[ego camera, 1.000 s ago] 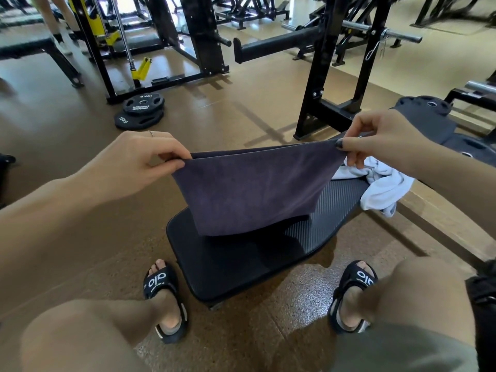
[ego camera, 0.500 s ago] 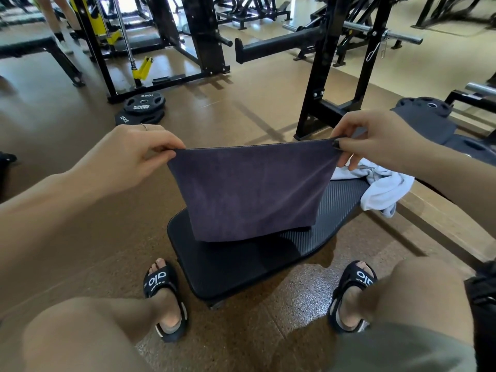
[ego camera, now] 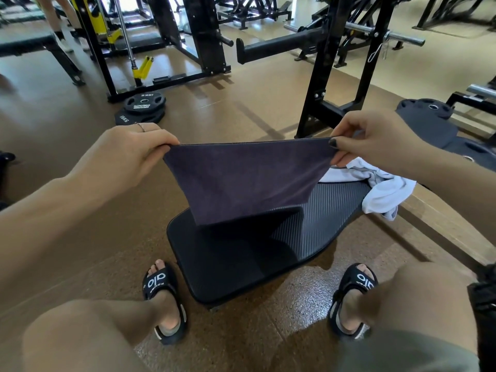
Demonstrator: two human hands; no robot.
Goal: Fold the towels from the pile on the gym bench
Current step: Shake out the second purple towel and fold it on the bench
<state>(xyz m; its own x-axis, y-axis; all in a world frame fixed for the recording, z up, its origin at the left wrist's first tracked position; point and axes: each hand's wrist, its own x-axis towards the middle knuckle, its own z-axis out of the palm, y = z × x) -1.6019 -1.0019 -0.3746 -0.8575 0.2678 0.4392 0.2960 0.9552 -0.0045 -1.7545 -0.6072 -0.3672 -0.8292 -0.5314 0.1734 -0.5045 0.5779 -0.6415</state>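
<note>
Purple towel (ego camera: 249, 181) pinched taut by both hands' grip above black bench (ego camera: 241, 261), gym floor.

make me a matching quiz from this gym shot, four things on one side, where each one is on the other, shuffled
Things:
1. dark purple towel
2. white towel
3. weight plates
4. black slides

Places:
A. on the person's feet, either side of the bench end
B. crumpled on the black bench, partly hanging over its right edge
C. stacked on the floor beside a rack base
D. held up above the bench, top corners pinched by the left hand and right hand

Pairs: 1-D, 2-B, 3-C, 4-A
</note>
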